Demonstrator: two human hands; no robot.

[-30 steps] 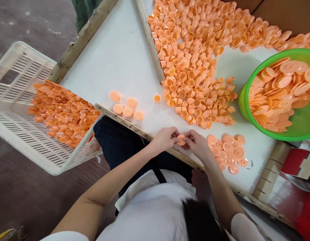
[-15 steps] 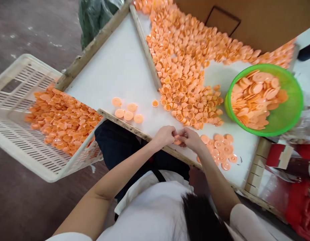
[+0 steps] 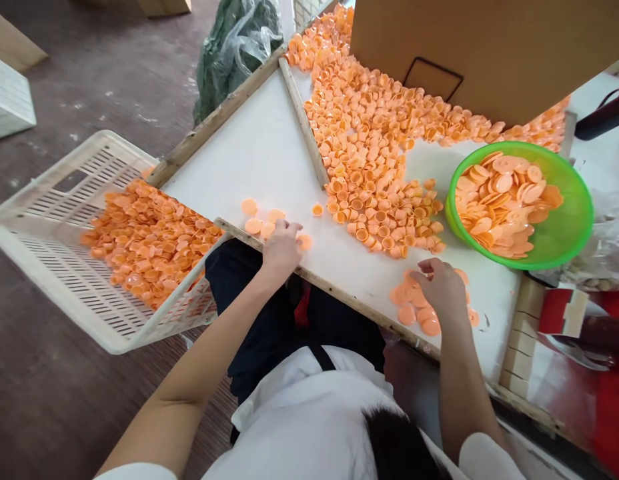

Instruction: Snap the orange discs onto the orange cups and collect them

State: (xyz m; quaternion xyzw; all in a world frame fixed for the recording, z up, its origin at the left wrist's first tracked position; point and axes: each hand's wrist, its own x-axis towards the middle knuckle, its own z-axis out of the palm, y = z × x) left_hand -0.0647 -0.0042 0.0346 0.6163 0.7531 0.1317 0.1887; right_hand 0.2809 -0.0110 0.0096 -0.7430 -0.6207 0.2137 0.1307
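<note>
My left hand (image 3: 281, 248) rests with its fingers curled at the table's near edge, beside a small group of orange caps (image 3: 262, 220). One orange cap (image 3: 305, 241) sits at its fingertips. My right hand (image 3: 441, 291) hovers with bent fingers over a small heap of flat orange discs (image 3: 412, 312) on the white table (image 3: 259, 153); what it pinches is hidden. A big pile of small orange cups (image 3: 374, 173) lies between and beyond both hands.
A green bowl (image 3: 574, 233) of flat discs stands at the right. A white slatted crate (image 3: 54, 267) holding orange caps leans at the left. A wooden divider strip (image 3: 304, 123), a brown cardboard box (image 3: 479, 47) and a green plastic bag (image 3: 234, 47) are at the back.
My hands were together on one cap at the table edge. They have parted: the left went left to the group of caps, the right went right onto the discs.
</note>
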